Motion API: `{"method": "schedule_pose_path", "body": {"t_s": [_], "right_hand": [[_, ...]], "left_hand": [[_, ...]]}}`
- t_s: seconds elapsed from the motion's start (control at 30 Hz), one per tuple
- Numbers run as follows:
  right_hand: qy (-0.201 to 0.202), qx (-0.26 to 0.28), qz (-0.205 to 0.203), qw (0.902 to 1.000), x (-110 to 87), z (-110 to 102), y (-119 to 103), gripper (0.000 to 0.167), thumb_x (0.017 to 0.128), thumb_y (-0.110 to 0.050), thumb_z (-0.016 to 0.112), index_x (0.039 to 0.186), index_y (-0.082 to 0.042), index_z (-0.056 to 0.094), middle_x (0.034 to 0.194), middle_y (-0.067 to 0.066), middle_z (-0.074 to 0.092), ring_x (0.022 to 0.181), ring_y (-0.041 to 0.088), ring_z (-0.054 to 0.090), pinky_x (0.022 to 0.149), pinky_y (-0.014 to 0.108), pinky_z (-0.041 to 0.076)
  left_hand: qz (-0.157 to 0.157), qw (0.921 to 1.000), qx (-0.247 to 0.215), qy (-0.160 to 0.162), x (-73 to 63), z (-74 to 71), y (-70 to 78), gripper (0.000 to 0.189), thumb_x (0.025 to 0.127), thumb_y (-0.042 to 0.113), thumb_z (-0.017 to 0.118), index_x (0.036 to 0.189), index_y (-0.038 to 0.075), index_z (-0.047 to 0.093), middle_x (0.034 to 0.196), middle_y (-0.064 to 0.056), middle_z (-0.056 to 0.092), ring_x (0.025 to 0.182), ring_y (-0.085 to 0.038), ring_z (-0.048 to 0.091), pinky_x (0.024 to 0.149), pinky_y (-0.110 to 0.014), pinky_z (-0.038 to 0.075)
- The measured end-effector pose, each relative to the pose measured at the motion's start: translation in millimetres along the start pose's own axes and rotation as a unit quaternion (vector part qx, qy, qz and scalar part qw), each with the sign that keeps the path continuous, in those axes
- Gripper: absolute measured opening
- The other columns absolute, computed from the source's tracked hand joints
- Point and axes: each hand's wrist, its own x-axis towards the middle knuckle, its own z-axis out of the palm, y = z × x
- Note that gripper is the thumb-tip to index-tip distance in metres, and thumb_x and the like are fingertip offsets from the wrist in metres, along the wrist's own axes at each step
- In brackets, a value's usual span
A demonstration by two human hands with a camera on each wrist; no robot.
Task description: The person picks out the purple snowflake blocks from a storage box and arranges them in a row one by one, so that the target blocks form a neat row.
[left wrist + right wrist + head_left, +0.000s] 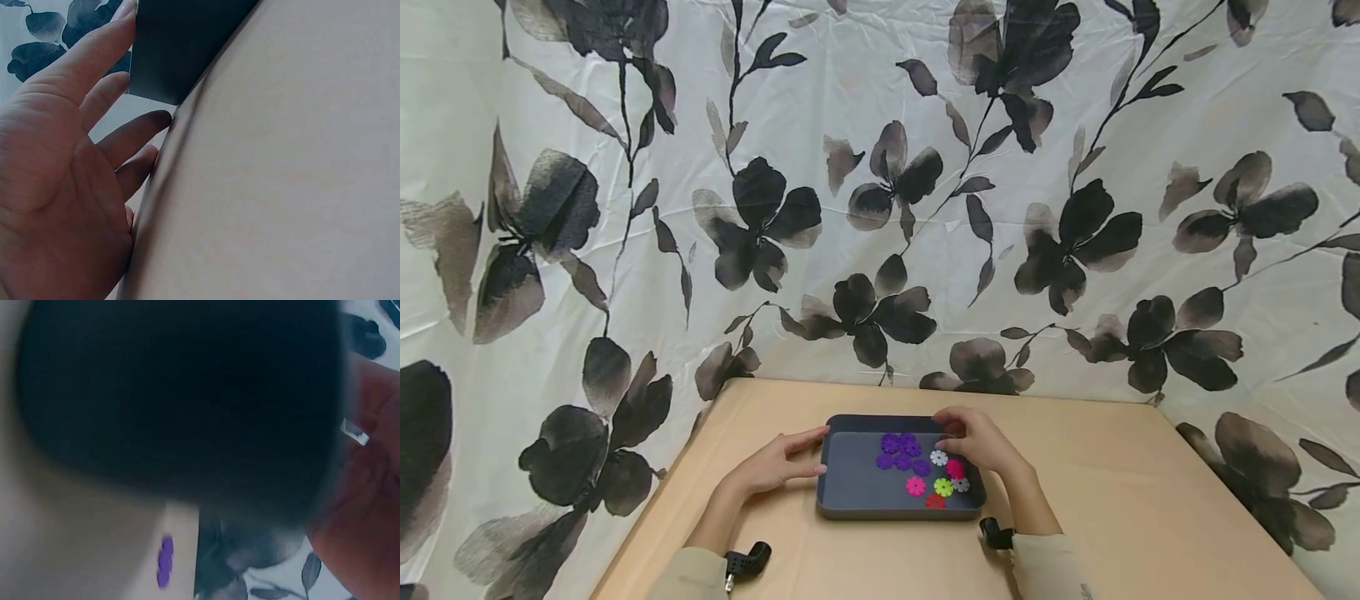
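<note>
A dark grey tray (850, 483) stands on the table, with small flower-shaped pieces in it. Several purple flower pieces (901, 450) cluster at its middle. To their right lie a white piece (938, 457), pink pieces (915, 486), a yellow-green piece (943, 487), a grey piece (961, 485) and a red piece (936, 501). My left hand (775, 462) touches the tray's left side, thumb and fingers spread. Over the back right corner, my right hand (977, 442) bends its fingers, thumb near the white piece. Its grip is unclear; a dark blurred shape covers much of the right wrist view.
A light wooden table (1112, 467) extends around the tray. Behind and at both sides hangs a white cloth with dark flowers (872, 321). Black wrist devices (748, 560) sit below both hands.
</note>
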Motion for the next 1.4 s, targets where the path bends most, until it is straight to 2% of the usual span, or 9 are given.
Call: {"method": "schedule_pose_path", "body": {"t_s": [0.1,0.17,0.3,0.57,0.7,0.87,1.0,1.2,1.4], "right_hand": [[-0.062,-0.013,-0.008,0.998,1.8,9.7,-4.4,0.039,0.088,-0.003,0.079,0.125,0.001,0.07,0.122,0.02,0.072,0.1,0.033,0.07,0.085,0.034,0.06],[-0.091,-0.029,-0.009,0.9954,2.1,15.8,-6.3,0.036,0.087,-0.001,0.08,0.122,0.001,0.072,0.115,0.018,0.074,0.092,0.026,0.067,0.078,0.029,0.057],[-0.115,-0.068,-0.006,0.991,2.6,26.2,-6.5,0.029,0.084,0.001,0.082,0.112,-0.002,0.075,0.099,0.01,0.072,0.081,0.016,0.058,0.067,0.025,0.051],[-0.101,-0.109,-0.01,0.9888,4.4,36.2,-6.1,0.02,0.086,0.0,0.082,0.103,-0.009,0.076,0.091,0.003,0.067,0.078,0.015,0.054,0.066,0.026,0.048],[-0.098,-0.107,-0.005,0.9894,3.2,38.1,-5.6,0.017,0.087,-0.001,0.082,0.099,-0.011,0.075,0.086,0.001,0.065,0.074,0.014,0.052,0.063,0.025,0.046],[-0.085,-0.112,0.005,0.99,1.5,40.2,-6.6,0.018,0.085,-0.001,0.083,0.093,-0.014,0.073,0.087,0.0,0.059,0.077,0.014,0.05,0.064,0.026,0.044],[-0.076,-0.112,-0.003,0.9909,1.9,41.0,-7.6,0.018,0.083,0.002,0.084,0.09,-0.012,0.074,0.087,0.001,0.058,0.077,0.014,0.051,0.065,0.025,0.046],[-0.076,-0.106,-0.015,0.9913,1.6,40.3,-9.4,0.015,0.084,0.003,0.083,0.091,-0.009,0.078,0.09,0.0,0.063,0.079,0.014,0.053,0.066,0.023,0.048],[-0.09,-0.117,-0.022,0.9888,-0.1,39.9,-12.6,0.015,0.085,0.002,0.082,0.098,-0.005,0.08,0.097,0.003,0.069,0.083,0.015,0.058,0.071,0.025,0.054]], "left_hand": [[0.002,1.0,-0.001,-0.001,1.1,1.0,1.5,0.078,0.092,0.033,0.08,0.159,0.016,0.045,0.162,-0.004,0.047,0.157,-0.029,0.031,0.129,-0.058,0.017],[0.001,1.0,-0.001,-0.002,1.5,1.6,2.7,0.078,0.092,0.033,0.08,0.159,0.016,0.044,0.162,-0.004,0.046,0.157,-0.029,0.031,0.129,-0.058,0.018],[0.004,1.0,0.001,-0.004,2.4,1.2,4.8,0.078,0.092,0.034,0.08,0.16,0.016,0.044,0.162,-0.004,0.046,0.157,-0.028,0.031,0.129,-0.057,0.019],[0.01,0.9999,-0.012,-0.004,2.9,-2.4,6.9,0.079,0.093,0.031,0.08,0.16,0.013,0.043,0.164,-0.006,0.043,0.157,-0.027,0.032,0.129,-0.054,0.022],[0.001,0.9999,-0.013,-0.003,2.1,-1.5,6.1,0.079,0.092,0.033,0.08,0.16,0.016,0.044,0.163,-0.005,0.044,0.157,-0.028,0.03,0.13,-0.057,0.018],[-0.003,0.9999,-0.012,0.0,1.1,-0.1,4.1,0.08,0.091,0.035,0.081,0.16,0.016,0.044,0.163,-0.005,0.045,0.158,-0.03,0.029,0.129,-0.061,0.014],[-0.005,0.9999,-0.01,0.002,0.7,0.0,3.0,0.079,0.092,0.035,0.08,0.16,0.018,0.044,0.164,-0.004,0.044,0.158,-0.03,0.028,0.128,-0.066,0.003],[-0.003,1.0,-0.009,0.001,0.9,-1.3,2.0,0.079,0.092,0.037,0.08,0.16,0.019,0.045,0.164,-0.003,0.044,0.158,-0.029,0.029,0.126,-0.068,-0.009],[-0.006,0.9999,-0.011,0.002,-0.7,-1.3,0.3,0.078,0.091,0.038,0.081,0.159,0.021,0.045,0.163,-0.002,0.045,0.158,-0.029,0.029,0.126,-0.068,-0.007]]}}
